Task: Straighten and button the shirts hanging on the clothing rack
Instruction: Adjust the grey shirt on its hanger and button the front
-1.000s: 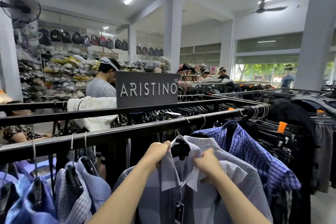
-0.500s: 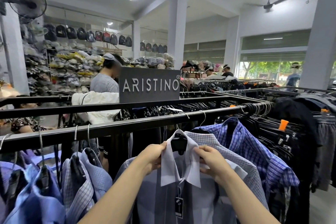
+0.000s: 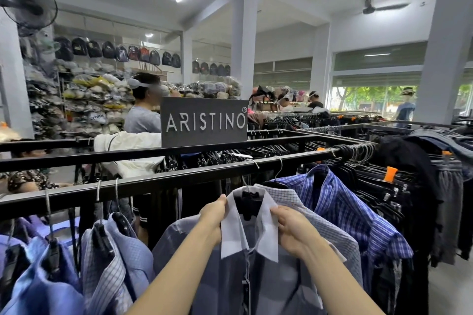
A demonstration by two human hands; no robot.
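A grey-blue shirt [image 3: 268, 279] with a white collar [image 3: 267, 233] hangs on a black hanger [image 3: 247, 202] from the black rack rail [image 3: 153, 184] right in front of me. My left hand [image 3: 213, 217] grips the left collar flap. My right hand [image 3: 294, 230] grips the right collar flap. The collar lies folded down on both sides and the placket below it hangs closed, with a tag dangling at the front. Both forearms reach up from the bottom edge.
More shirts hang either side: pale blue ones [image 3: 107, 263] at left, a fine-check shirt [image 3: 330, 227] and a blue plaid shirt [image 3: 358, 212] at right. A grey ARISTINO sign [image 3: 204, 121] stands on the rack. Dark clothes [image 3: 409, 186] fill the right. A person [image 3: 143, 115] stands behind.
The white collar, turned up and bunched a second ago, now lies folded flat. Both hands have slid down and apart onto the two flaps.
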